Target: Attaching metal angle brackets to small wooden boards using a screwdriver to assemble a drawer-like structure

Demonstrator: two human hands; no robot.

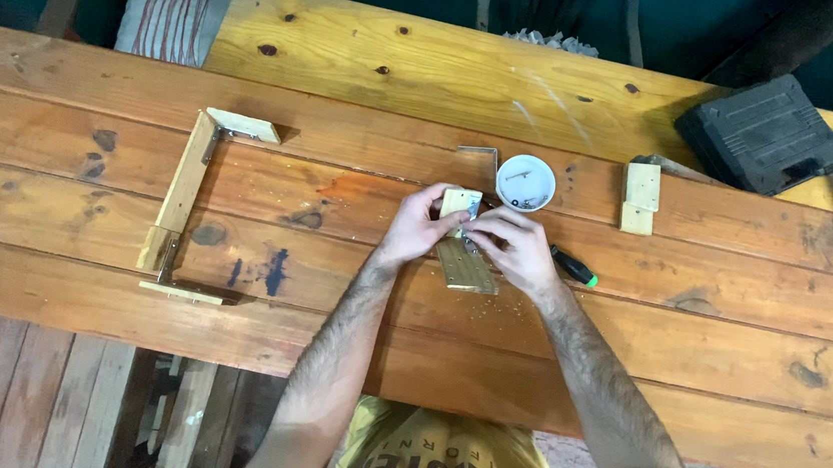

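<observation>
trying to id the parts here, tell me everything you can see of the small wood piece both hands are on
The small wood piece is pale, flat and narrow, lying on the plank table and running away from the person. A small metal bracket sits at its far end. The left hand grips that end; the right hand covers its right side. Pale specks lie beside it.

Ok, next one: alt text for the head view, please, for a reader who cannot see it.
Seen from above, a left hand and right hand together hold a small wooden block with a metal bracket over a plank table. A white dish lies just beyond, a U-shaped wooden frame at left, a dark case at right.
</observation>
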